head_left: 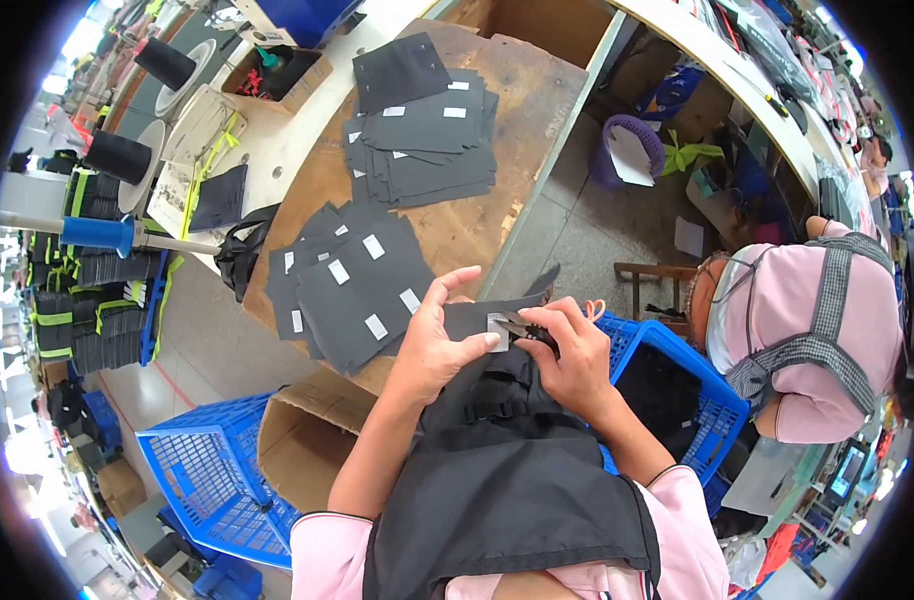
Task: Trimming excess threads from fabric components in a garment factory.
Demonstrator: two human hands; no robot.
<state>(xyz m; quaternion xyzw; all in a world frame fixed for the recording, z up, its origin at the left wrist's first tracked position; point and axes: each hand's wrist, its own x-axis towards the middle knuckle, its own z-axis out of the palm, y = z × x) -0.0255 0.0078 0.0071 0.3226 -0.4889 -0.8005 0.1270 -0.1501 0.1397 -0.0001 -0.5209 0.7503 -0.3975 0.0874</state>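
Note:
Over my lap, my left hand (pixel 432 350) pinches a dark grey fabric piece (pixel 466 318) between thumb and fingers. A pale rectangular patch (pixel 496 322) shows on it beside my thumb. My right hand (pixel 579 362) is closed round small black thread snips (pixel 533 334), whose blades lie against the patch; a pink cord loop (pixel 596 309) sticks up behind that hand. Whether the blades touch a thread is too small to tell. Just beyond my left hand lies a pile of dark pieces with white patches (pixel 402 262) on a wooden board (pixel 537 95).
Farther up the board is another pile of dark pieces (pixel 432 165). Blue crates stand at left (pixel 182 480) and right (pixel 712 440), with a cardboard box (pixel 302 455) beside the left one. A person in pink (pixel 787 350) bends at right. A purple basket (pixel 614 160) stands beyond the board.

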